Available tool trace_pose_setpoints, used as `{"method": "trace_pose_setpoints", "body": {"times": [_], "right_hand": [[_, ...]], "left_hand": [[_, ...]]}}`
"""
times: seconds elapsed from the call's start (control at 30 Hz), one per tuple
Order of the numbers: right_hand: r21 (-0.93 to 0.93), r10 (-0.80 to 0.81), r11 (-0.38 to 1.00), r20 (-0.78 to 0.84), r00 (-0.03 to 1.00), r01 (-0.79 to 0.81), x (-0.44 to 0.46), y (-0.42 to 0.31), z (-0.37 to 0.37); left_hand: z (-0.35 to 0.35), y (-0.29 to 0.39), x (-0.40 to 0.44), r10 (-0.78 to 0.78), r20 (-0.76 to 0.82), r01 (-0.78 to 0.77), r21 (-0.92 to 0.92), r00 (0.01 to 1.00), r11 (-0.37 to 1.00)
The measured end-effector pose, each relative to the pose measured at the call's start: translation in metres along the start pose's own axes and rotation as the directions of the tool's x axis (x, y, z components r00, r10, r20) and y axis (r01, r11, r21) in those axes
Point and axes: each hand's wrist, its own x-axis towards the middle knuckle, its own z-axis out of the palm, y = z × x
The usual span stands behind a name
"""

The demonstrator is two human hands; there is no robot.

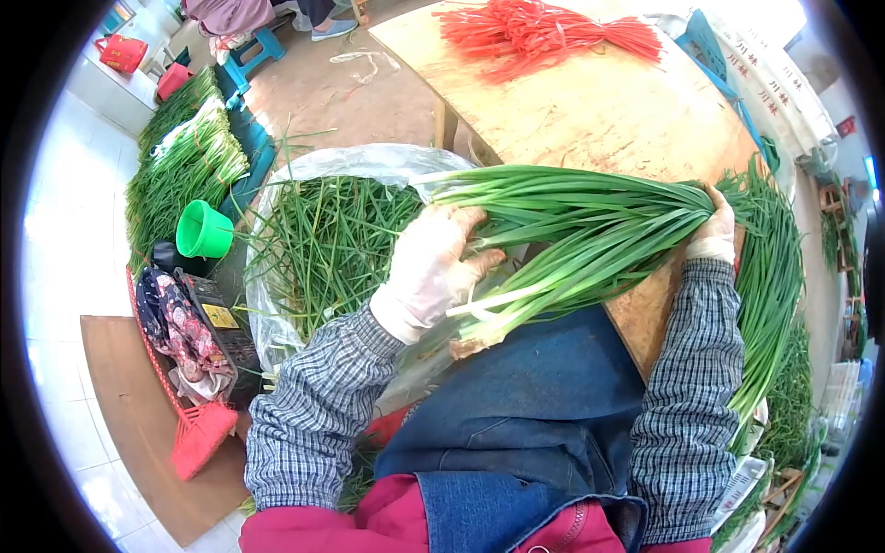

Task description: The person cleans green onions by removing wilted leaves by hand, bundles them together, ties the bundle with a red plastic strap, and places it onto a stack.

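The two hands are apart, at opposite ends of one bunch of long green leaves (pixel 590 221). The right hand (pixel 714 226) is closed around the leafy end, over the edge of the wooden bench (pixel 590 120). The left hand (pixel 438 263) has its fingers spread beside the pale stem ends; it looks open rather than clamped. Both hands wear thin whitish gloves, with checked sleeves (pixel 318 410) above them. The bunch lies across the near corner of the bench and slants over a lap in blue denim (pixel 525 378).

Just beside the left hand is a clear plastic liner (pixel 341 161), filled with loose green blades (pixel 336 244). To the right of the right hand, more long leaves (pixel 774 276) hang down past the bench. A heap of red strips (pixel 544 37) rests on its far part.

Farther left are a bright green tub (pixel 205 230), a long pile of green stalks (pixel 198 152) and, lower down, a red broom head (pixel 203 438) over a brown board (pixel 138 405). Beyond, another person (pixel 230 14), only partly visible, is by a blue stool (pixel 253 55).
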Motion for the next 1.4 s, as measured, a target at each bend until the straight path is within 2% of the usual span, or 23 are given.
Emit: {"method": "trace_pose_setpoints", "body": {"times": [0.07, 0.23, 0.37, 0.47, 0.5, 0.73, 0.87, 0.9, 0.93, 0.97, 1.03, 1.07, 1.1, 1.13, 1.17, 1.2, 1.27, 1.3, 1.33, 1.4], "right_hand": [[0.022, -0.001, 1.0, -0.025, 1.0, 0.002, -0.001, 0.0, 0.001], [0.023, -0.008, 1.0, -0.003, 1.0, 0.008, -0.004, -0.001, 0.002], [0.036, -0.005, 0.999, 0.012, 1.0, 0.005, -0.005, -0.001, 0.003], [0.012, -0.03, 0.999, -0.026, 0.999, 0.03, -0.002, 0.0, 0.002], [0.029, -0.01, 1.0, -0.006, 1.0, 0.01, -0.003, -0.001, 0.003], [0.011, -0.007, 1.0, -0.016, 1.0, 0.008, -0.01, -0.003, 0.008], [0.053, -0.003, 0.999, -0.062, 0.998, 0.006, -0.011, -0.004, 0.009], [0.061, -0.002, 0.998, -0.082, 0.997, 0.007, -0.01, -0.005, 0.009], [0.057, -0.008, 0.998, -0.087, 0.996, 0.013, -0.009, -0.005, 0.009], [0.055, -0.017, 0.998, -0.091, 0.996, 0.022, -0.008, -0.004, 0.008], [0.072, -0.022, 0.997, -0.094, 0.995, 0.029, -0.006, -0.003, 0.006], [0.086, -0.018, 0.996, -0.091, 0.996, 0.026, -0.005, -0.003, 0.005], [0.099, -0.014, 0.995, -0.085, 0.996, 0.022, -0.003, -0.002, 0.004], [0.098, -0.011, 0.995, -0.072, 0.997, 0.018, -0.003, -0.002, 0.003], [0.097, -0.008, 0.995, -0.06, 0.998, 0.014, -0.003, -0.001, 0.002], [0.093, -0.006, 0.996, -0.048, 0.999, 0.011, -0.001, -0.002, -0.001], [0.082, -0.028, 0.996, -0.057, 0.998, 0.032, 0.007, -0.001, -0.006], [0.066, -0.046, 0.997, -0.058, 0.997, 0.05, 0.006, -0.001, -0.006], [0.048, -0.064, 0.997, -0.059, 0.996, 0.067, 0.005, -0.001, -0.007], [0.039, -0.053, 0.998, -0.044, 0.998, 0.054, 0.004, -0.002, -0.009]], "left_hand": [[0.0, -0.002, 0.0, 0.01, -0.119, -0.008, 0.014, 0.993, 1.0], [0.0, -0.005, 0.005, 0.208, -0.02, -0.189, 0.337, 0.978, 0.922], [0.011, -0.006, 0.015, 0.347, -0.132, -0.25, 0.468, 0.929, 0.848], [0.013, -0.006, 0.022, 0.466, -0.037, -0.369, 0.557, 0.884, 0.744], [0.01, -0.003, 0.023, 0.464, 0.073, -0.408, 0.606, 0.883, 0.682], [0.002, 0.01, 0.021, 0.546, 0.101, -0.501, 0.561, 0.832, 0.659], [-0.02, 0.023, 0.013, 0.461, 0.102, -0.425, 0.595, 0.882, 0.682], [-0.032, 0.019, 0.009, 0.419, 0.101, -0.401, 0.553, 0.902, 0.73], [-0.042, -0.003, 0.003, 0.531, -0.09, -0.455, 0.406, 0.843, 0.792], [-0.06, -0.015, -0.007, 0.449, -0.148, -0.389, 0.31, 0.881, 0.867], [-0.103, -0.061, -0.038, 0.167, -0.274, -0.098, 0.248, 0.947, 0.964], [-0.121, -0.076, -0.058, -0.106, -0.422, 0.17, 0.118, 0.901, 0.978], [-0.139, -0.107, -0.082, -0.146, -0.501, 0.253, 0.151, 0.853, 0.956], [-0.15, -0.155, -0.114, -0.202, -0.571, 0.256, 0.015, 0.795, 0.967], [-0.157, -0.153, -0.131, -0.268, -0.461, 0.491, 0.476, 0.846, 0.73], [-0.154, -0.144, -0.135, -0.496, -0.313, 0.535, 0.74, 0.81, 0.407], [-0.129, -0.148, -0.145, -0.677, -0.132, 0.263, 0.96, 0.724, 0.094], [-0.116, -0.131, -0.137, -0.499, -0.063, 0.214, 0.944, 0.865, 0.251], [-0.1, -0.107, -0.125, -0.288, -0.013, 0.13, 0.911, 0.958, 0.391], [-0.072, -0.063, -0.087, -0.104, 0.018, 0.074, 0.579, 0.994, 0.812]]}}
